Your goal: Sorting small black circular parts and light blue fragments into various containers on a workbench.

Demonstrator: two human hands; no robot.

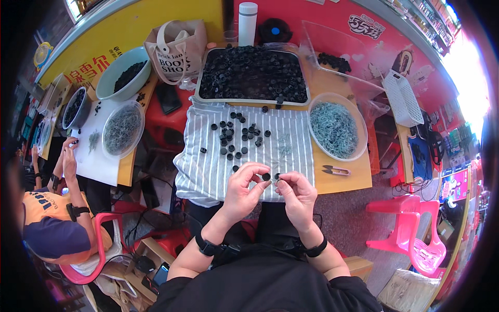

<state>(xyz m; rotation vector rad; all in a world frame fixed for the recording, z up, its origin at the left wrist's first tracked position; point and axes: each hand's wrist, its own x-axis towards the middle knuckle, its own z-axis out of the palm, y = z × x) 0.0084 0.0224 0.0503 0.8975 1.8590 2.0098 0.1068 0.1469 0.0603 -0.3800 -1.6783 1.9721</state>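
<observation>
My left hand (241,190) pinches a round black cap (266,177) between thumb and fingertips. Close beside it, my right hand (297,200) pinches a small black piece (277,176) whose kind I cannot make out. Both hands are above the near edge of a grey-and-white striped cloth (195,171). Several loose black caps (228,133) lie scattered on the cloth beyond my left hand. A small pile of thin pale-green pieces (285,145) rests on the cloth beyond the hands. At the back, a white-rimmed tray (234,101) is heaped with black caps.
Right of the cloth stand a clear bowl of thin green pieces (335,130) and thread snips (336,170). A white bottle (248,23) and a canvas bag (176,49) are behind. At left, a co-worker (62,218) handles small black parts near a green basin (106,91). A pink chair (405,229) stands right.
</observation>
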